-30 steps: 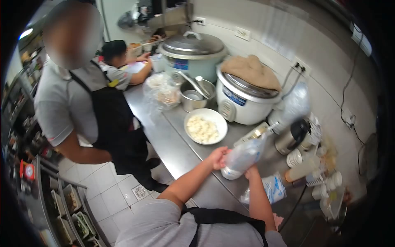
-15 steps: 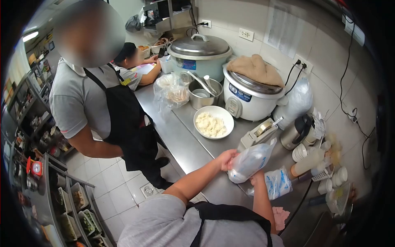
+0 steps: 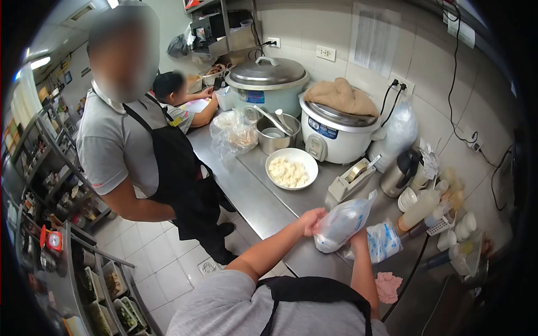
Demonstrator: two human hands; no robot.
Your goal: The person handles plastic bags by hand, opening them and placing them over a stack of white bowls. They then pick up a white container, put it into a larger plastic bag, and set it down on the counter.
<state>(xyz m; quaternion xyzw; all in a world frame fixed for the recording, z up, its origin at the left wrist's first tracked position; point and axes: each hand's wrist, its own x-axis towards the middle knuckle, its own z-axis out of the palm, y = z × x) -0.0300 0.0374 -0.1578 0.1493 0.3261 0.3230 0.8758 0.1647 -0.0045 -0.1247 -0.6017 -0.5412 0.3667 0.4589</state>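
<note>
In the head view, a translucent plastic bag [image 3: 344, 223] with blue print is held above the steel counter. Its contents are hard to make out. My left hand [image 3: 312, 222] is closed on the bag's left side. My right hand [image 3: 358, 239] is at its lower right side, its fingers partly hidden behind the plastic. Close by on the right lies a pack of folded blue-printed plastic bags [image 3: 383, 242]. A grey tape dispenser [image 3: 348, 182] stands just beyond the held bag. Farther back is a white bowl of rice [image 3: 311, 163].
Two rice cookers [image 3: 336, 137] stand along the wall, one topped with a brown cloth [image 3: 343, 98]. A metal pot [image 3: 274, 141] holds utensils. A thermal jug [image 3: 399, 171], bottles and cups line the right side. A co-worker [image 3: 162, 151] in a black apron stands at left; another person sits behind.
The view has shifted slightly. My hands still hold the bag in nearly the same place, and the co-worker at left has barely moved.
</note>
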